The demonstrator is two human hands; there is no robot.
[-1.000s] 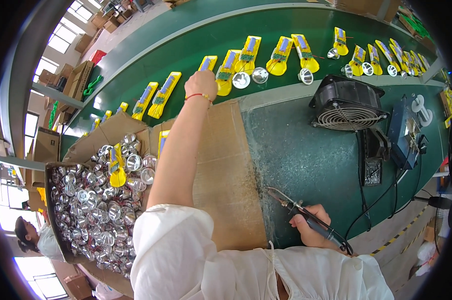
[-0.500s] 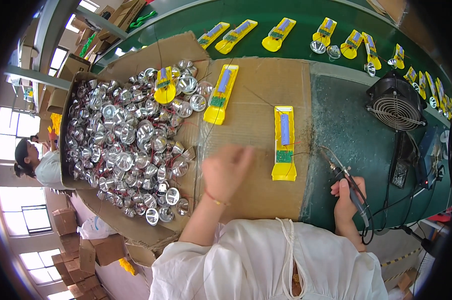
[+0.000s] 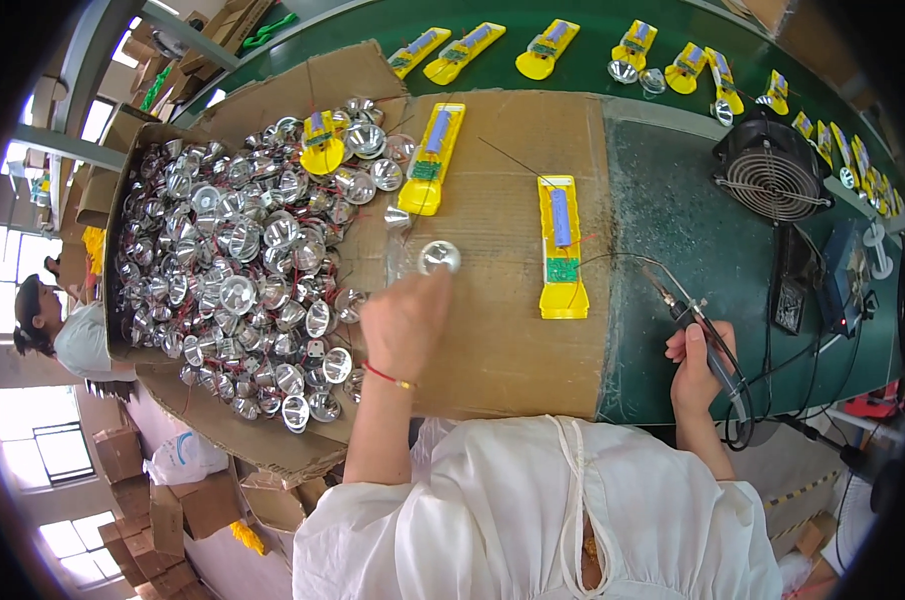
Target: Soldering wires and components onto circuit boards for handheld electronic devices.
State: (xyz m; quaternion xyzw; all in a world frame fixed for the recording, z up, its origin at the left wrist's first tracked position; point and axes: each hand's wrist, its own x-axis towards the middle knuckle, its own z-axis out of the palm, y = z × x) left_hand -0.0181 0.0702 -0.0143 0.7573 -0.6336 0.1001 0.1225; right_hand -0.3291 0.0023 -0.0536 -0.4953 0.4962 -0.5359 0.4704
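Observation:
My left hand (image 3: 405, 322) is over the cardboard, its fingers pinched, slightly blurred, at a round silver lamp reflector (image 3: 439, 257). A second small reflector (image 3: 397, 217) is just beyond it. In my right hand (image 3: 695, 370) is a soldering iron (image 3: 711, 352), its tip pointing up and left over the green bench. Between the hands lies an open yellow lamp housing (image 3: 565, 300) with a blue-violet battery (image 3: 561, 218), a green circuit board (image 3: 563, 270) and thin wires. Another yellow housing (image 3: 425, 190) rests farther left.
A large heap of wired silver reflectors (image 3: 238, 293) fills the cardboard box at left, with a short yellow housing (image 3: 322, 150) on top. More yellow housings (image 3: 548, 50) line the bench's far side. A black fan (image 3: 773, 175) stands at right. A co-worker (image 3: 78, 330) is at far left.
My left hand has moved left, and a reflector now shows at its fingertips. A second reflector appears below the left housing. The whole view has shifted slightly; my right hand still grips the iron.

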